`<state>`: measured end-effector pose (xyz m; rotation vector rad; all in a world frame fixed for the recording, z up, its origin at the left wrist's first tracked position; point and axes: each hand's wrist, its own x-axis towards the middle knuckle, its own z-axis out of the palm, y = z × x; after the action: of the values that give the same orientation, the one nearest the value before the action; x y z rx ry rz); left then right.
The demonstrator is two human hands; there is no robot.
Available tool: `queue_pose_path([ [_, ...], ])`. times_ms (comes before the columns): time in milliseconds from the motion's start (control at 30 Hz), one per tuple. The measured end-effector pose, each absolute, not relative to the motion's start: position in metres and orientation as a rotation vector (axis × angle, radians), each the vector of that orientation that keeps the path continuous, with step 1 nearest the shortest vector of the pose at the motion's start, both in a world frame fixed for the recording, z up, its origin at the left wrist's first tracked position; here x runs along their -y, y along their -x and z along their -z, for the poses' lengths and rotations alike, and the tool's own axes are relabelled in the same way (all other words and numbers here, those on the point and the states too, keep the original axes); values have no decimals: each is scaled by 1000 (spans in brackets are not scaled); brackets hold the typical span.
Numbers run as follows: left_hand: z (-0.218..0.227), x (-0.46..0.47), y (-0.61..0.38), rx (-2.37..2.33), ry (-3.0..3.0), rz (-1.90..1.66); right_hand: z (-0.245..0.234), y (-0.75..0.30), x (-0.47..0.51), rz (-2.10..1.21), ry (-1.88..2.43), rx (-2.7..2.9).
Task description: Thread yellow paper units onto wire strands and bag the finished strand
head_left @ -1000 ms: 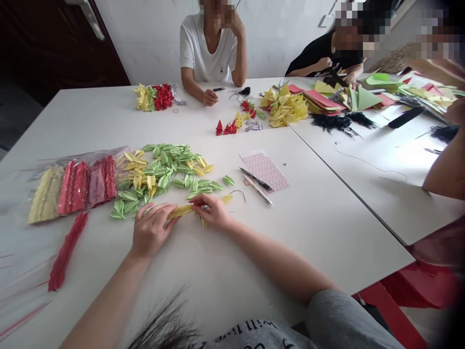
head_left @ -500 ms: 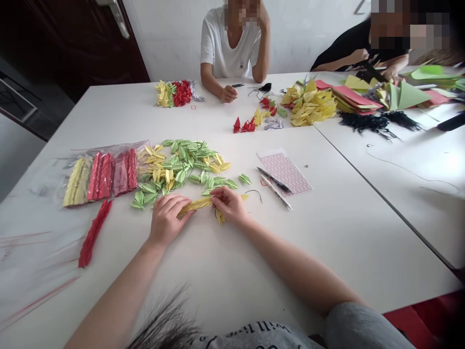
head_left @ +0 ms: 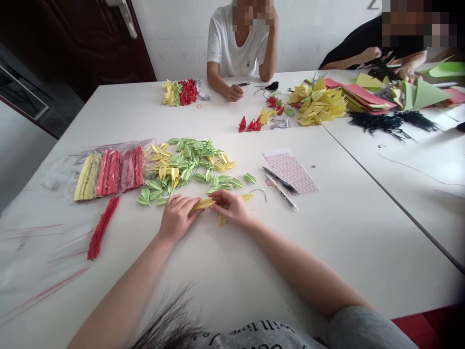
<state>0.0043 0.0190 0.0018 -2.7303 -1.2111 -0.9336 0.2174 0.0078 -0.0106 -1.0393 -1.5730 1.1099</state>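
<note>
My left hand (head_left: 178, 216) is closed around one end of a strip of yellow folded paper pieces (head_left: 203, 204). Close beside it, my right hand (head_left: 232, 208) pinches the same strip farther along with thumb and fingers. A yellow tip (head_left: 247, 197) pokes out past the right hand, and more yellow folded paper (head_left: 221, 220) shows beneath its fingers. Just beyond both hands lies a loose pile of green folded paper pieces (head_left: 187, 160) with some yellow ones mixed in. A dark curved thread (head_left: 260, 194) rests right of the right hand.
To the left are a clear plastic bag (head_left: 125, 169) of yellow and red folded strips and a loose red strip (head_left: 102, 228). A label sheet (head_left: 300, 175), a black pen (head_left: 279, 180) and a white pen (head_left: 282, 192) lie right. Two people sit opposite, near yellow folded paper (head_left: 321, 104).
My hands have drawn closer together along the yellow strip, so a shorter stretch shows between them. The whole view has shifted slightly, with the table items appearing a little farther right.
</note>
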Motion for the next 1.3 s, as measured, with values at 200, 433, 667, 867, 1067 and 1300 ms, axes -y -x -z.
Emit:
queue_pose_path([
  [200, -1, -21, -1, 1226, 2779, 926, 12, -218, -10, -988, 1111, 1670],
  [433, 2, -20, -1, 1287, 2847, 892, 16, -219, -10, -1011, 1147, 1650],
  [667, -1, -19, -3, 1281, 2826, 950, 14, -218, -9, -1024, 1086, 1646],
  [867, -1, -19, -1, 1393, 2771, 988, 12, -218, -7, -872, 1090, 1629],
  [1067, -2, -18, -2, 1405, 2776, 998, 9, -217, -4, -660, 1065, 1682],
  [1300, -5, -17, -3, 1338, 2828, 984, 9, -215, -3, -501, 1067, 1682],
])
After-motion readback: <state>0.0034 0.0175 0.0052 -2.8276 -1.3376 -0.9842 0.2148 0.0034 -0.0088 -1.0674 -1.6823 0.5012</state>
